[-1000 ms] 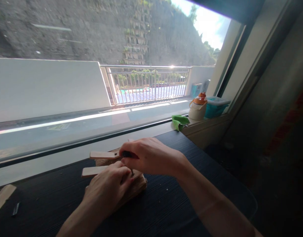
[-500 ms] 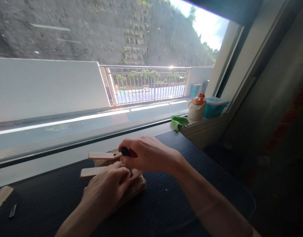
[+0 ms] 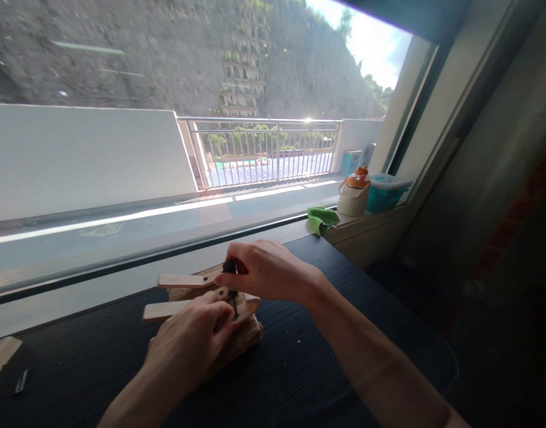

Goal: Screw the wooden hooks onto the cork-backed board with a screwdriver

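Observation:
My right hand [image 3: 266, 270] is closed round the black handle of a screwdriver [image 3: 229, 274]. Its metal shaft points down at a pale wooden piece with a rounded end [image 3: 251, 306]. Beside the shaft, my left hand [image 3: 195, 330] is closed on that wooden piece, its fingertips partly hidden. Underneath lies a rough-edged wooden block [image 3: 250, 339] on the dark table. Two pale slats, a far one [image 3: 179, 280] and a near one [image 3: 163, 311], stick out to the left. Dark round screw heads or holes show in the wood.
At the left edge of the dark table [image 3: 326, 368] lie another wooden piece [image 3: 0, 356] and a small shiny metal item [image 3: 21, 381]. A green cloth [image 3: 321, 220], a cream bottle with an orange top [image 3: 353, 196] and a teal box [image 3: 384, 193] rest on the windowsill.
My right hand has shifted on the screwdriver handle; the handle stands more upright and shows more fully. My left hand stays on the wood, almost unmoved.

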### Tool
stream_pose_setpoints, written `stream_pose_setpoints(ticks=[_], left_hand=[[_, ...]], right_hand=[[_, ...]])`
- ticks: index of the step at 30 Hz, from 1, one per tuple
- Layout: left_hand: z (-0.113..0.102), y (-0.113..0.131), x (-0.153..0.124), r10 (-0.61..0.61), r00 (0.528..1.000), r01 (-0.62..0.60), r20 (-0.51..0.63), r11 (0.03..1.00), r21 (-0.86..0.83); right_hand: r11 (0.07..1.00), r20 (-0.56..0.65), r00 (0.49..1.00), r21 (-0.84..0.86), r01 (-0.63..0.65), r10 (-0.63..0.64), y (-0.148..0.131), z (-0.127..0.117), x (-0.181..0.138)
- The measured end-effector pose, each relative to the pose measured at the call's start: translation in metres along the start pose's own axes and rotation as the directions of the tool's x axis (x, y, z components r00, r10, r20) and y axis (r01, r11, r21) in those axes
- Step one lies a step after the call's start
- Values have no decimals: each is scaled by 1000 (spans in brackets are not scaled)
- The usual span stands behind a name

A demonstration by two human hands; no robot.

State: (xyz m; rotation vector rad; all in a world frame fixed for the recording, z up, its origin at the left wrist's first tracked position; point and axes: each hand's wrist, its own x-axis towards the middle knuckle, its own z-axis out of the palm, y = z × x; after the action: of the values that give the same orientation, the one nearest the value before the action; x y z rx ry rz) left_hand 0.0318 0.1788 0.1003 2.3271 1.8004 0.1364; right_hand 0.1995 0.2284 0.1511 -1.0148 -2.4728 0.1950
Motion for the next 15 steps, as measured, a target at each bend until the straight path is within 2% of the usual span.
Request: stream_pose_setpoints(ticks=[4,10,15], left_hand=[[2,-1,1,1,1000,-1,-11,1000,-6],[1,0,-1,-20,1000,20,-21,1000,10],[-2,2,-2,-8,1000,8,-1,1000,17]], right_hand=[[1000,-1,1000,-18,11,-11,-3,1,-2],[991,81,988,43,127,-130,-11,-6,-7],[994,77,991,25,106,-107,-9,-8,-7]])
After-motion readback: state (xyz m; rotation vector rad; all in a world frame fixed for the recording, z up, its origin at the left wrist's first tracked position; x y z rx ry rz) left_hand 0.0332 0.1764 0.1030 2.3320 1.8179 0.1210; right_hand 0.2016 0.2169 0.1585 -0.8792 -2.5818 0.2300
